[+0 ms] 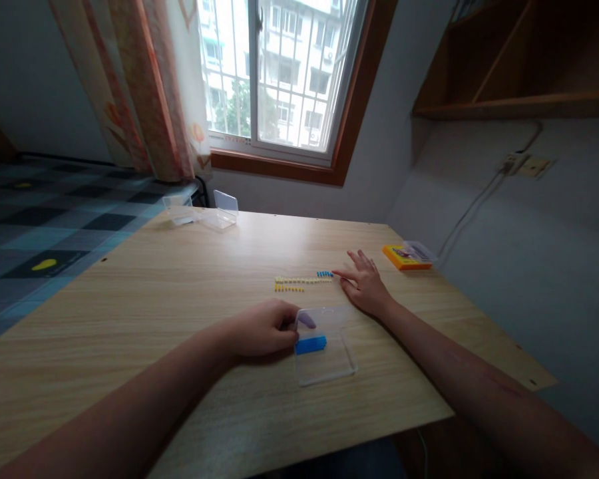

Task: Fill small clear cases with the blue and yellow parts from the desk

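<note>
My left hand (267,327) is closed on the left edge of a clear plastic box (337,364), with the fingers partly seen through it. In the box lies a bundle of blue sticks (310,344). My right hand (363,285) is open over the table, fingers spread. Its index fingertip is at the right end of a short row of small blue pieces (324,273); whether it touches them I cannot tell. Just nearer to me runs a long row of pale cream pieces (304,281), and below that a shorter row of small yellow pieces (288,289).
Two clear open boxes (219,218) stand at the table's far left corner. A yellow-orange case (408,257) with a clear lid sits near the right edge by the wall. Beyond the wooden table (130,313) are a checked bed (54,226) and a window (279,73).
</note>
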Demonstrator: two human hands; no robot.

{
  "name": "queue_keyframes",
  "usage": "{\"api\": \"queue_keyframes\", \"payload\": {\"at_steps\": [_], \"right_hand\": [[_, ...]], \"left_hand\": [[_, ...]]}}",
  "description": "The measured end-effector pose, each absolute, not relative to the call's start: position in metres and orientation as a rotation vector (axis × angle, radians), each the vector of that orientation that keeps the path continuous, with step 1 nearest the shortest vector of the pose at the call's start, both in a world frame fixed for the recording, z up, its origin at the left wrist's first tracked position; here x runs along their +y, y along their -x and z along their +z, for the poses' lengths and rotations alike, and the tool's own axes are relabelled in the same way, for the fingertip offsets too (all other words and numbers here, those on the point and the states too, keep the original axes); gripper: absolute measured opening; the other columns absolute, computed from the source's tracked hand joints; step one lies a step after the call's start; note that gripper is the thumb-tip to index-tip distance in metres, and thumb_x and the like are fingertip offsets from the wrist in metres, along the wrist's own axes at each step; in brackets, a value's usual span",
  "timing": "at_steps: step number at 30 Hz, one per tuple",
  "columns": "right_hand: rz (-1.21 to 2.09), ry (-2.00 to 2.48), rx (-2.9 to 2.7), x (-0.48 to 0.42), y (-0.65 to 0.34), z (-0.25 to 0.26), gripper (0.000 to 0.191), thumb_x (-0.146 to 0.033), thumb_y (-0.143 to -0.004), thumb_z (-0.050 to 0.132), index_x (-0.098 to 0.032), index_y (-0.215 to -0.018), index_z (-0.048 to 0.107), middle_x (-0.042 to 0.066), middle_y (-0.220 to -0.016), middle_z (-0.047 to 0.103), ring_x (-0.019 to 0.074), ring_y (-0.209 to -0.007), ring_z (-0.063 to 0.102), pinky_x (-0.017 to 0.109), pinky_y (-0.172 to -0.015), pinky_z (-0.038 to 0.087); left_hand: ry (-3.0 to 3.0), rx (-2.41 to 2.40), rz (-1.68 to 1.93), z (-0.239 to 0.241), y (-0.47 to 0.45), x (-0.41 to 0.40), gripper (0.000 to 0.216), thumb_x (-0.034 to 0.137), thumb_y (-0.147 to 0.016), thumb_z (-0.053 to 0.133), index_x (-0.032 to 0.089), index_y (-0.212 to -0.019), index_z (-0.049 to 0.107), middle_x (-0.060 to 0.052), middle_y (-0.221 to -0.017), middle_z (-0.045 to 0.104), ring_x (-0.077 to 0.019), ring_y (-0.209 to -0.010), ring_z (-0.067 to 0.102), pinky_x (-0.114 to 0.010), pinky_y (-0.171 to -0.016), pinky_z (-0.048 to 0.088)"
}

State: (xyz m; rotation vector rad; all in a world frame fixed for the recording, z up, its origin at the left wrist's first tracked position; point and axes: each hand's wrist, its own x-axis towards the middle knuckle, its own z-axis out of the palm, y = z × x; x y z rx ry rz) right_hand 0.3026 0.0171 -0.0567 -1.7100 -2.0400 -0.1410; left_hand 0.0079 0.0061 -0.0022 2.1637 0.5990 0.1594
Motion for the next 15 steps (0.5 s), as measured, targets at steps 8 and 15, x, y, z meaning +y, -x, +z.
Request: {"api": "queue_keyframes", "payload": {"at_steps": [8,15], "right_hand": [[-0.114,1.716,-1.984,0.013,-0.302,-0.052,0.019,-0.028,-0.089,0.067,-0.027,-0.102,0.082,0.009,-0.158,0.042,0.0369,-0.154,0.021,0.067,-0.12,0.014],[-0.104,1.683,-1.987,0.006,-0.305,-0.048,0.011,-0.03,-0.082,0.072,-0.022,-0.085,0.08,0.01,-0.157,0.044,0.0361,-0.154,0.02,0.066,-0.121,0.012]], "left_hand": [[-2.099,0.581,0.163,-0.007,-0.008,0.007,0.021,0.03,-0.082,0.057,0.015,-0.09,0.07,-0.002,-0.076,0.064,-0.0166,-0.069,0.051,-0.028,-0.065,0.038],[-2.122,0.59,0.154,-0.005,-0.007,0.006,0.025,0.031,-0.084,0.057,0.015,-0.095,0.073,-0.001,-0.074,0.061,-0.0167,-0.069,0.05,-0.028,-0.066,0.038]]}}
